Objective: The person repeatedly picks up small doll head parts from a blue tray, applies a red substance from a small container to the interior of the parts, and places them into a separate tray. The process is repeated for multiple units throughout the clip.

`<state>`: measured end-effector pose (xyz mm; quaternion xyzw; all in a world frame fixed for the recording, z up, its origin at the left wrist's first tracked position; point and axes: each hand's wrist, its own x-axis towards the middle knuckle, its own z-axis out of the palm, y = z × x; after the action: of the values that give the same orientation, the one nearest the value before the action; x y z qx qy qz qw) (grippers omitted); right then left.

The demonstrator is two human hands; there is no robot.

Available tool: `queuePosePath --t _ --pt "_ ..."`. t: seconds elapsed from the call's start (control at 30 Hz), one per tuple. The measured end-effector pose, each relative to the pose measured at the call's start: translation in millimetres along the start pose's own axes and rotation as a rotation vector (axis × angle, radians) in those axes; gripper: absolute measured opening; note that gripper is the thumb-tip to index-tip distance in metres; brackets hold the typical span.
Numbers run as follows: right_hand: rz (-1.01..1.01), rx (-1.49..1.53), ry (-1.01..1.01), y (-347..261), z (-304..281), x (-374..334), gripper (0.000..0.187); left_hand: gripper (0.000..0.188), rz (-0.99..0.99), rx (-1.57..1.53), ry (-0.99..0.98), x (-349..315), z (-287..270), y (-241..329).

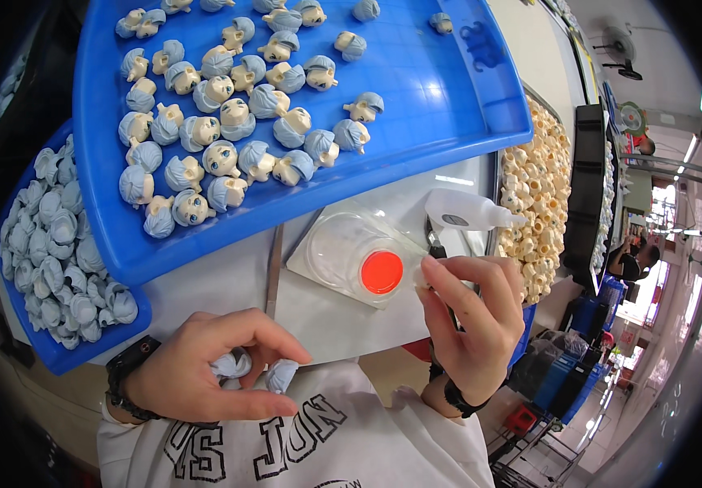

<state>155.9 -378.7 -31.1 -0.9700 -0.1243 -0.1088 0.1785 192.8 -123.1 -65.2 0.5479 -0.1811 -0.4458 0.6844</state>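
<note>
My left hand curls at the table's near edge around light-blue doll hair pieces. One hair piece sits between thumb and fingers; another lies deeper in the palm. My right hand is raised just right of a clear plastic pot, thumb and forefinger pinched together. Something small and pale may be at its fingertips, but I cannot make it out. The clear pot has a round orange-red area and rests on a flat pale plate. Behind my right hand lies a white squeeze bottle with a nozzle.
A big blue tray holds many doll heads with blue hair. At left, a blue bin is heaped with hair pieces. Cream-coloured doll parts fill a container at right. People and a fan appear farther right.
</note>
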Motion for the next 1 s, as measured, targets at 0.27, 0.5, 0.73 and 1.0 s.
queuePosePath --t 0.27,0.5,0.73,1.0 --pt "0.025 -0.068 0.004 0 2 0 0.032 0.038 -0.045 -0.01 -0.024 -1 -2 2" --pt "0.034 -0.156 -0.04 -6 -5 1 0.032 0.035 -0.023 -0.025 0.003 -1 -2 3" --pt "0.054 -0.18 -0.037 -8 -4 2 0.031 0.037 0.09 0.019 0.0 -3 -6 -1" --pt "0.215 0.113 0.15 -6 4 -13 0.03 0.042 0.1 -0.048 0.134 -6 0 -5"
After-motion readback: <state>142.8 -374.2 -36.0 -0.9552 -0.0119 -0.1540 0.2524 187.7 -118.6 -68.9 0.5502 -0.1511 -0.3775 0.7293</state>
